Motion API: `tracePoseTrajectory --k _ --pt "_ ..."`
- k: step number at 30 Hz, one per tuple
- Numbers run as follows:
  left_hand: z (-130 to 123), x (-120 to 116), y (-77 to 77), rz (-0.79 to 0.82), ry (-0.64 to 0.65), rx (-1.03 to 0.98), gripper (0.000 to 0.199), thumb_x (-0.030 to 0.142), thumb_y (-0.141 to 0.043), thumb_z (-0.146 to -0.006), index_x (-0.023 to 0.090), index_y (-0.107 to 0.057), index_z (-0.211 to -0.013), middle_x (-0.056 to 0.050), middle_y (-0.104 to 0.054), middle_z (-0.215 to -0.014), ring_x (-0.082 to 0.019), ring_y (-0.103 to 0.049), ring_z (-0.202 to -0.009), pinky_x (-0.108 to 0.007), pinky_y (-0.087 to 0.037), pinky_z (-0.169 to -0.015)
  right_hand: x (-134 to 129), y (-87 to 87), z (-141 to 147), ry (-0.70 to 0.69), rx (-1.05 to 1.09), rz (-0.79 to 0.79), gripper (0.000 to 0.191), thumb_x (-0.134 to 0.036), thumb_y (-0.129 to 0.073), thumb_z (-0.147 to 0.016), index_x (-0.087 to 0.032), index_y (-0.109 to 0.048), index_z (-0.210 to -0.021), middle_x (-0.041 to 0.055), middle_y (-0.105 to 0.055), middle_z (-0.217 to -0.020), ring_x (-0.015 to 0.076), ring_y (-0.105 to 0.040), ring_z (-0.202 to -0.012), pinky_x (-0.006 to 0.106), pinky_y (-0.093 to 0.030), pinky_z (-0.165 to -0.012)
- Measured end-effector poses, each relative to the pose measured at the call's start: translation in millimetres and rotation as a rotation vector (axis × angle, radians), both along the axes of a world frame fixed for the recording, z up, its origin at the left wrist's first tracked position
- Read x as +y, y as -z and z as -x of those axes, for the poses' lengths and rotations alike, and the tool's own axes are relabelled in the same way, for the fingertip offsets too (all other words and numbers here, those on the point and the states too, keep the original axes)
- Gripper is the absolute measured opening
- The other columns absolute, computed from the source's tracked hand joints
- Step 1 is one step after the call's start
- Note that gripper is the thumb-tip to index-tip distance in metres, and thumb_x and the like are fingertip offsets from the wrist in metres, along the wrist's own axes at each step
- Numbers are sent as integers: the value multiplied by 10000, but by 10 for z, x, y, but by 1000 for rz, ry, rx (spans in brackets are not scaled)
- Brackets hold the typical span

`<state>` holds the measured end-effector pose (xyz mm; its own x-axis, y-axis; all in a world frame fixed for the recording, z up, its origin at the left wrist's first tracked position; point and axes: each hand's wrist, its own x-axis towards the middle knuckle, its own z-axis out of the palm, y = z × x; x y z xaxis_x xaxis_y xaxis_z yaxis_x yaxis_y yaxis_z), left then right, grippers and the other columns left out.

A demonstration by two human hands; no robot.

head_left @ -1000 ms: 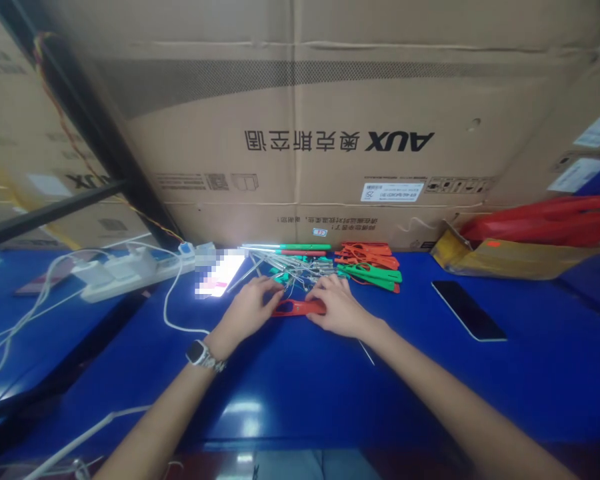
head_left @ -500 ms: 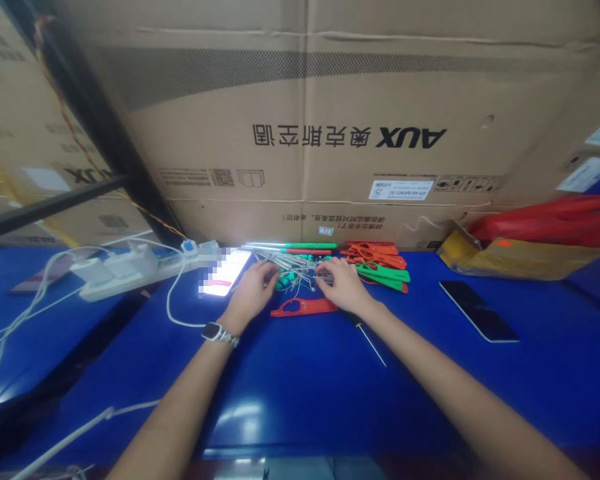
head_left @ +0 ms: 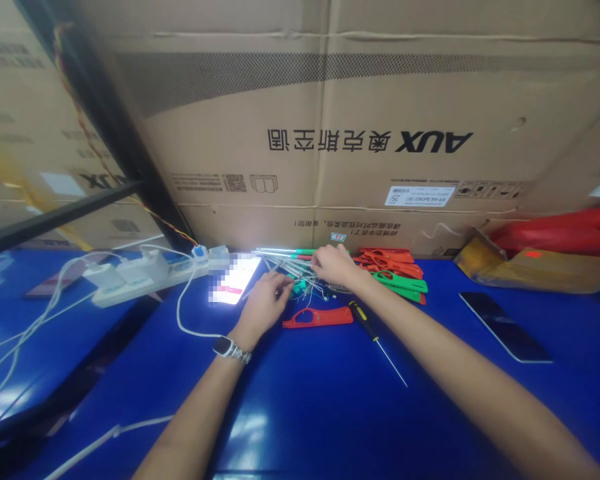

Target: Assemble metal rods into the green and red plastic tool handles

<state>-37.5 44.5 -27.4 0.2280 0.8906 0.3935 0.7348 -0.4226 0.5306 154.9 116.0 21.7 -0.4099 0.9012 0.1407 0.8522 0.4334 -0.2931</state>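
Note:
Metal rods and thin wires point(head_left: 293, 268) lie in a pile with small green parts point(head_left: 299, 288). At the pile's left edge my left hand point(head_left: 267, 300) has its fingers curled; anything between them is too small to name. My right hand point(head_left: 336, 265) reaches over the back right of the pile, fingers bent down, their tips partly hidden among the rods. Just in front lies a red handle-shaped shell point(head_left: 325, 317), beside a black and yellow screwdriver point(head_left: 364, 321). Red shells point(head_left: 393, 257) and green shells point(head_left: 405, 283) are stacked to the right.
A lit phone point(head_left: 237, 280) lies left of the pile, near a white power strip point(head_left: 145, 279) with cables. On the right are a dark phone point(head_left: 503, 325) and an open carton point(head_left: 555, 267) holding red material. A large cardboard box point(head_left: 300, 167) stands behind the blue table point(head_left: 320, 413).
My right hand has moved back toward the rods at the rear, uncovering the screwdriver's handle. My left hand stays by the pile's left edge. The whole view has shifted slightly.

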Motion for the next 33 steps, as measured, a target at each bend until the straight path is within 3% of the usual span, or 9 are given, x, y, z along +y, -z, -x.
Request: tracePoseTrajectory --k 4,11,17,22,24,28,33 --pt "-7 -10 -35 -12 -37 -54 208 276 -498 -942 182 -684 -955 -75 -659 -923 -235 -605 -866 -364 -481 -763 -50 -30 -171 25 200 16 111 -212 -619 -842 -182 -712 -791 85 -745 -823 236 -667 -820 350 -434 -803" --pt "-41 -31 -43 -8 -116 -135 187 282 -522 -924 177 -674 -948 -70 -665 -904 -223 -616 -838 -358 -494 -785 -205 113 -386 89 639 131 283 -413 -598 -867 -152 -692 -811 70 -734 -733 159 -636 -618 272 -474 -597" --pt "23 69 2 -80 -184 -200 243 257 -549 -893 142 -648 -1083 -130 -605 -1097 -281 -592 -1031 -458 -470 -947 -304 73 -484 117 869 230 367 -520 -679 -761 -154 -678 -764 37 -691 -675 133 -552 -573 261 -414 -558" --pt "-26 103 15 -50 -140 -293 253 269 -578 -876 140 -634 -1087 -127 -644 -1091 -267 -629 -1034 -436 -509 -926 -391 9 -444 111 1044 352 384 -533 -740 -690 -157 -667 -715 -6 -624 -608 99 -451 -535 249 -353 -540" --pt "-117 63 -9 34 -55 -436 285 345 -610 -881 145 -631 -1083 -111 -681 -1065 -239 -664 -986 -386 -543 -874 -448 -9 -386 78 1092 403 385 -530 -757 -676 -158 -673 -727 -10 -624 -620 95 -448 -541 246 -353 -543" --pt "-364 -64 -117 308 159 -973 381 481 -646 -870 145 -658 -1049 -91 -729 -992 -214 -706 -909 -350 -561 -840 -565 -34 -244 -36 1112 468 352 -502 -751 -709 -161 -686 -768 -12 -644 -661 91 -476 -562 241 -383 -574" --pt "-489 -148 -255 359 158 -1265 386 485 -758 -771 140 -685 -928 -70 -749 -866 -211 -732 -858 -346 -568 -852 -608 0 -213 -61 1070 376 314 -486 -647 -815 -190 -694 -907 11 -691 -785 131 -575 -664 274 -461 -668"
